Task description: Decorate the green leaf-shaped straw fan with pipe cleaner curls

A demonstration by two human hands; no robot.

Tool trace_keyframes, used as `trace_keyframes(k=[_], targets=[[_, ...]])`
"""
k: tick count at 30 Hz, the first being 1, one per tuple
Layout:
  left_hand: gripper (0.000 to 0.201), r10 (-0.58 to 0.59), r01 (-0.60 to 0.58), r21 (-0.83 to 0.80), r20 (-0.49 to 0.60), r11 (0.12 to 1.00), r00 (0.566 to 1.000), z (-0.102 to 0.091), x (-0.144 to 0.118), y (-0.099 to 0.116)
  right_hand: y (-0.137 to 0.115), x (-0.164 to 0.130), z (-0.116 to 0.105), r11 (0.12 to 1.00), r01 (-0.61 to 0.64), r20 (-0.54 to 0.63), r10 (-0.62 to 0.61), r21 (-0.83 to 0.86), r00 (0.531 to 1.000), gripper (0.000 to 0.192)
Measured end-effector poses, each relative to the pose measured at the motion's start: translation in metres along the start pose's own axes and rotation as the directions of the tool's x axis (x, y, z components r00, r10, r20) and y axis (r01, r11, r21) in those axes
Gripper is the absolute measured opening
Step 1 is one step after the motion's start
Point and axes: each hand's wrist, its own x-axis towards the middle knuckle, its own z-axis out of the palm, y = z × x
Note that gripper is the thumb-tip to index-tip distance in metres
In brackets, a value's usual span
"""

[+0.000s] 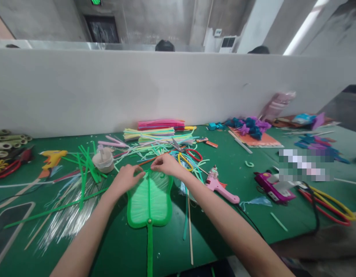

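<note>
in the middle of the frame both hands meet at the top edge of a green fan [149, 200], which lies flat on the green table [238, 215] with its handle pointing to the bottom edge. the left hand [125, 180] rests on the upper left rim of the fan, fingers bent and pinching the rim. the right hand [166, 164] is at the upper right rim, fingertips closed together on the edge; what exactly is between the fingertips i cannot tell.

just left of the left hand stands a small white tub [103, 159], and around it lie green strips [87, 165]. further left is a yellow glue gun [52, 157]. in the lower left lies a bundle of clear threads [65, 215] and a dark phone [10, 227].

just right of the right hand lie yellow and red rings [189, 158] and scissors [175, 145]. behind them, near the white wall [166, 88], is a stack of coloured sticks [160, 130]. a pink glue gun [220, 185] lies right of the right forearm, and a purple glue gun [273, 188] further right. a blue and purple pile [248, 127] sits in the upper right on an orange sheet [260, 140].
</note>
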Motion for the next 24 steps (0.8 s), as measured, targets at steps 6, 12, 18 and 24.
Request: trace_keyframes(k=[6,12,18,24], targets=[[0.053,-0.077,0.061,0.108,0.15,0.992,0.986,0.002,0.018,-0.005,0.009,0.012,0.015,0.998,-0.038,0.015,0.039,-0.058,0.999,0.007],[0.046,0.039,-0.027,-0.036,0.377,0.999,0.926,-0.005,0.02,0.003,0.007,-0.006,0.011,1.0,-0.022,-0.028,0.022,-0.012,0.999,0.008],[0.043,0.138,-0.091,-0.15,0.341,0.985,0.93,-0.022,-0.004,0.024,-0.011,-0.044,-0.003,0.995,0.074,-0.126,-0.064,0.07,0.99,0.007],[0.039,0.175,-0.099,-0.263,0.281,0.96,0.944,-0.047,-0.027,0.053,-0.049,-0.075,-0.017,0.977,0.198,-0.296,-0.166,0.082,0.941,0.007]])
